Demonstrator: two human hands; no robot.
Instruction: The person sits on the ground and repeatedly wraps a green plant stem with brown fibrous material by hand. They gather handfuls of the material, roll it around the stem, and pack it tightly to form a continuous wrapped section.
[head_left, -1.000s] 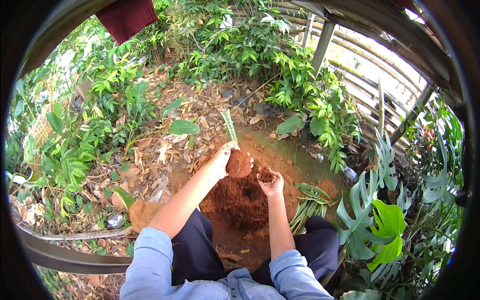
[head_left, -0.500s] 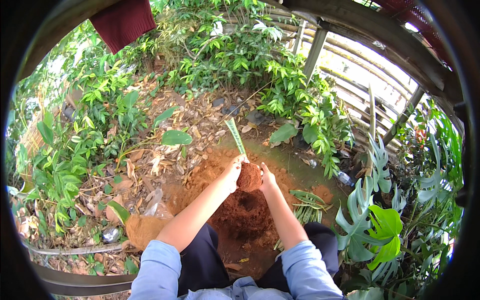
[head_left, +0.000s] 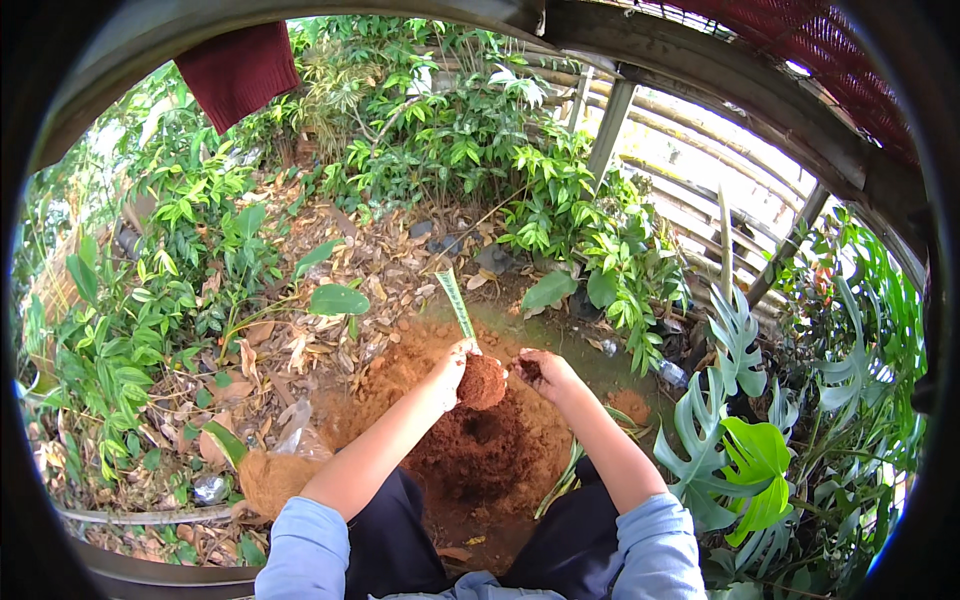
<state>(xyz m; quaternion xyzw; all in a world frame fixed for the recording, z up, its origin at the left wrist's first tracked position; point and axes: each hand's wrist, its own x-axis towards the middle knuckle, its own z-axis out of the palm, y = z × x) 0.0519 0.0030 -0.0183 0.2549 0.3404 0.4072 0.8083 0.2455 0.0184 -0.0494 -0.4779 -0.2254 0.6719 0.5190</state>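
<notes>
My left hand [head_left: 451, 373] grips a reddish-brown root ball [head_left: 482, 384] from its left side. From its top a single upright, banded green leaf [head_left: 457, 303] rises, leaning a little left. My right hand [head_left: 556, 380] is just to the right of the root ball and apart from it, fingers curled around a small clump of dark soil [head_left: 531, 368]. Below both hands, between my knees, is a pile of loose red-brown soil [head_left: 455, 455] with a dark hole [head_left: 487, 428] in it.
A fibrous tan ball with a leaf [head_left: 268, 484] lies left of my leg, beside a clear plastic bag [head_left: 300, 430]. Long striped leaves [head_left: 565, 475] lie by my right knee. Large split-leaf plants [head_left: 715, 455] crowd the right, with a plastic bottle [head_left: 672, 373] behind. A slatted fence [head_left: 690, 170] stands beyond.
My right hand has come off the root ball and moved right, now with a dark soil clump in its fingers. My left hand with the plant has shifted slightly left and nearer.
</notes>
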